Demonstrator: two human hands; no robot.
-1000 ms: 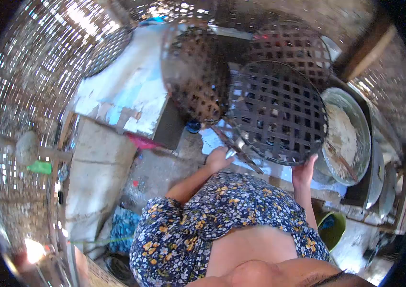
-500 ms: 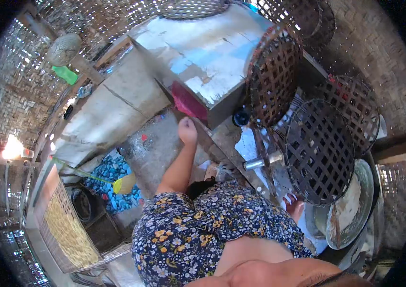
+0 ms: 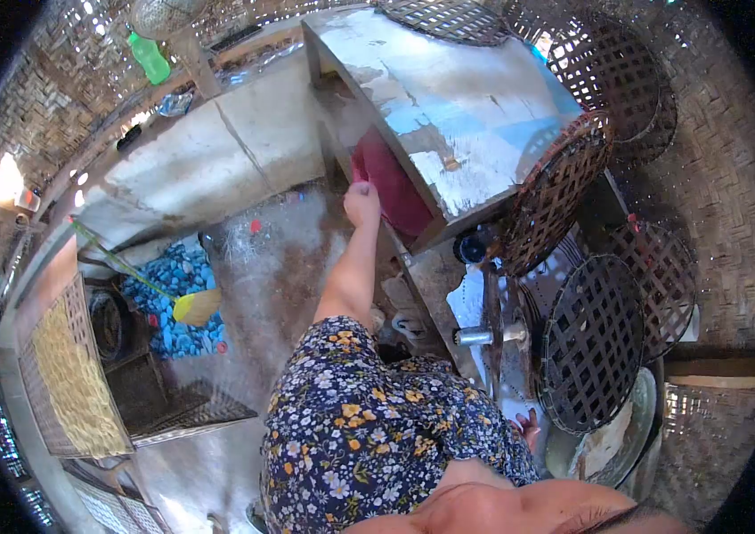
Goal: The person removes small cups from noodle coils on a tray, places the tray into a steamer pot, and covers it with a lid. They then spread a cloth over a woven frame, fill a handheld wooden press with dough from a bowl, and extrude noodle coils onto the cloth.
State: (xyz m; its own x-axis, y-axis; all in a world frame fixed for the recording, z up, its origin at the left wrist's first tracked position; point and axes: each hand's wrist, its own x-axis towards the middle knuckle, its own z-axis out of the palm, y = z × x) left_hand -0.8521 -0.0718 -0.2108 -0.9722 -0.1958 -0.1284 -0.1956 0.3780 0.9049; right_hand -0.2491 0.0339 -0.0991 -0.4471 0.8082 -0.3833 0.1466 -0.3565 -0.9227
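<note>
My left hand (image 3: 361, 205) reaches up to the open front of a low cabinet (image 3: 484, 147), its fingers closed at the left edge of a dark pink sheet (image 3: 393, 191). The sheet hangs across the opening; whether it is cloth or plastic I cannot tell. My right hand (image 3: 529, 429) is low on the right beside my floral dress, partly hidden, with its visible fingers apart and nothing seen in them. Close to it stand a dark openwork woven basket tray (image 3: 593, 343) and a metal cylinder (image 3: 474, 336).
Another woven tray (image 3: 560, 191) leans on the cabinet's right side. A large round basin (image 3: 636, 427) stands at the lower right. On the left are blue stones (image 3: 173, 278), a yellow broom-like head (image 3: 197, 307) on a green handle, and a woven mat (image 3: 79, 383). A green bottle (image 3: 149, 59) hangs above.
My left hand has moved from just below the pink sheet onto its edge, and more of the sheet shows. My view has turned, shifting the room; my right hand stays low beside the dress.
</note>
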